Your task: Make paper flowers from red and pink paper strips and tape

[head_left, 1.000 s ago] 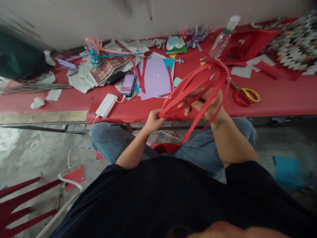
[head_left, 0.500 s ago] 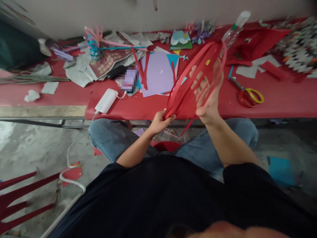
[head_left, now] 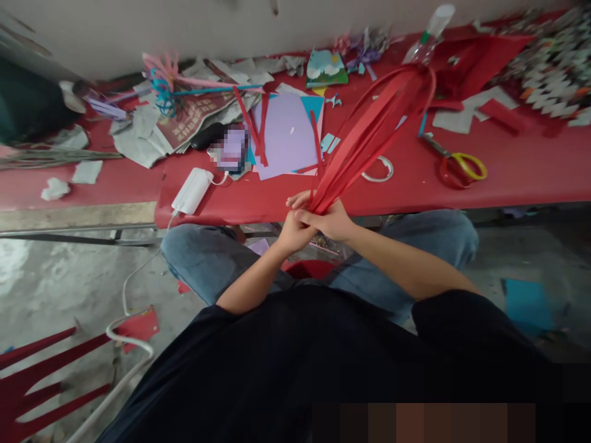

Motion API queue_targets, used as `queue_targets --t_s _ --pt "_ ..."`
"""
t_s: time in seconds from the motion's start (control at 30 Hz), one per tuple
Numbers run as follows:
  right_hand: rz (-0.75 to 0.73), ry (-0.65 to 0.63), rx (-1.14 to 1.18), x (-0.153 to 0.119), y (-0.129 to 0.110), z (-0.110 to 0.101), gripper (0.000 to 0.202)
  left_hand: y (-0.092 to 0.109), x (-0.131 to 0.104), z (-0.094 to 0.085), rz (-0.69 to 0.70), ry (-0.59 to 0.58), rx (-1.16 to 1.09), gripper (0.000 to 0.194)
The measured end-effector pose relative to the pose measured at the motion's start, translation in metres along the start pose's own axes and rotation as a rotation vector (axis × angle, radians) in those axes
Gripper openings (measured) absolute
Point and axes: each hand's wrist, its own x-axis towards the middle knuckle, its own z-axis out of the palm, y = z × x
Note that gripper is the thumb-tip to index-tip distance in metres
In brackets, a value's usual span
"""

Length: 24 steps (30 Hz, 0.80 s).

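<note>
A bundle of long red paper strips (head_left: 360,135) fans up and to the right over the table, its far ends curving into loops. Its lower ends are gathered at the table's front edge, where my left hand (head_left: 295,231) is closed on them. Against it, my right hand (head_left: 335,220) wraps round the same ends from the right, thumb laid across. The fingers partly cover one another, so the very ends of the strips are hidden. A roll of clear tape (head_left: 378,169) lies just right of the bundle.
Scissors with yellow and red handles (head_left: 462,169) lie on the right. Lilac paper (head_left: 289,135) with loose red strips is at centre, a white power bank (head_left: 192,191) to its left. A clear bottle (head_left: 427,40) stands at the back, near a woven paper piece (head_left: 558,80).
My right hand, which was spread open among the loops, has come down and left to close beside my left hand on the strips. The bundle is drawn narrower, and the tape roll shows.
</note>
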Motion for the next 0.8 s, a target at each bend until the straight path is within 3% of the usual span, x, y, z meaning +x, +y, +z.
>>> queue_targets --t_s 0.1,0.23,0.37,0.53,0.67,0.8 --pt "0.051 -0.042 -0.028 0.001 0.007 0.004 0.037 -0.003 0.0 -0.002 0.059 0.057 -0.052 0.045" --pt "0.068 -0.034 0.007 0.005 0.005 0.001 0.057 -0.004 -0.001 -0.002 -0.149 0.007 -0.192 0.054" --pt "0.002 0.112 0.003 0.017 -0.006 -0.01 0.064 -0.002 -0.001 0.002 -0.372 -0.113 -0.305 0.052" --pt "-0.015 0.214 0.133 0.026 -0.019 -0.019 0.062 0.005 -0.012 0.017 -0.451 -0.047 -0.231 0.049" --pt "0.067 0.151 0.266 0.021 -0.017 -0.015 0.067 0.005 -0.019 0.026 -0.463 -0.086 -0.254 0.06" --pt "0.105 -0.003 0.243 0.012 -0.009 -0.011 0.065 0.002 -0.019 0.026 -0.443 -0.112 -0.288 0.07"
